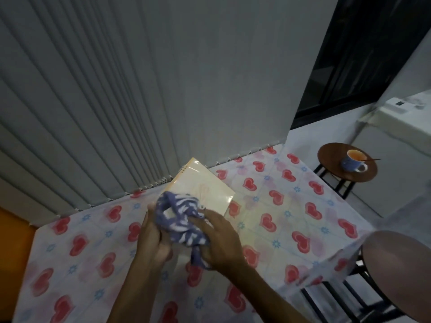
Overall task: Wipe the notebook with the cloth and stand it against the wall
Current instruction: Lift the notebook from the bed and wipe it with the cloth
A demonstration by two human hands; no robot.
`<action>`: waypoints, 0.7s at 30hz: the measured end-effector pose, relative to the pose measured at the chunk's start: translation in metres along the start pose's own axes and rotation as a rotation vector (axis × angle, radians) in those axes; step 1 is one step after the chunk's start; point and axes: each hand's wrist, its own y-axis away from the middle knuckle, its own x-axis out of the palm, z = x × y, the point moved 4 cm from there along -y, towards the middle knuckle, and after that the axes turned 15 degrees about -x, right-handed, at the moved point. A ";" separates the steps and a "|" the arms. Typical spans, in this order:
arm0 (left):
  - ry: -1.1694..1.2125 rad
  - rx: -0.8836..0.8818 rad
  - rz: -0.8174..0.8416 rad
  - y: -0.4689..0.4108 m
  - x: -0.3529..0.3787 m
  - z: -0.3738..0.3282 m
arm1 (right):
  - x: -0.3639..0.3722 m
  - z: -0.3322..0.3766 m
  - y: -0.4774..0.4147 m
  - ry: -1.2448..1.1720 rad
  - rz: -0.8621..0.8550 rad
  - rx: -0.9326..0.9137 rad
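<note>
Setting: table [291,206] under a cloth printed with red hearts, its back edge meeting grey vertical blinds [116,89]. A dark window [363,54] is to the right. Lighting is dim and the frame is slightly blurred.

Task item: the spiral notebook [205,185], pale cover, is at the back of the table. Its far corner reaches the foot of the blinds and its near part is hidden under the cloth. I cannot tell whether it lies flat or is tipped up.

Hands: the striped cloth [184,220], blue and white, is bunched between both hands over the notebook's near edge. The right hand [219,241] has its grip clamped on the cloth, fingers curled into the bunch. The left hand [151,234] is curled in against the cloth's left side, and its grip appears closed on it too. Whether it also holds the notebook is hidden.

Progress (judgement): wiping stage, the cloth being gathered or worked on the cover. The notebook is not yet stood upright, so that step remains.

Surroundings: a round stool [331,157] to the right carries a blue mug [353,160] with a spoon in it. A second stool [401,276] stands at the table's near right corner.
</note>
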 end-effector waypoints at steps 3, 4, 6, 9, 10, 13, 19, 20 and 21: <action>0.011 0.020 -0.083 0.008 -0.009 0.002 | -0.011 -0.047 -0.003 0.010 0.042 0.277; 0.010 0.056 -0.078 0.011 -0.009 0.002 | -0.016 -0.063 -0.004 -0.041 0.003 0.363; -0.039 0.128 -0.037 0.013 -0.003 0.000 | -0.028 -0.091 -0.004 -0.123 -0.077 0.517; -0.114 0.157 -0.157 -0.001 -0.011 0.001 | -0.042 -0.108 0.004 -0.221 -0.133 0.673; -0.141 0.147 -0.188 -0.004 -0.014 0.001 | -0.046 -0.109 0.009 -0.237 -0.136 0.691; -0.204 0.142 -0.202 -0.031 -0.026 0.008 | -0.056 -0.113 0.022 -0.247 -0.142 0.707; -0.262 0.093 -0.177 -0.058 -0.028 0.024 | -0.077 -0.113 0.043 -0.221 -0.151 0.695; -0.260 0.083 -0.162 -0.064 -0.032 0.026 | -0.082 -0.113 0.047 -0.214 -0.148 0.693; -0.273 0.096 -0.141 -0.073 -0.036 0.028 | -0.086 -0.114 0.050 -0.200 -0.146 0.699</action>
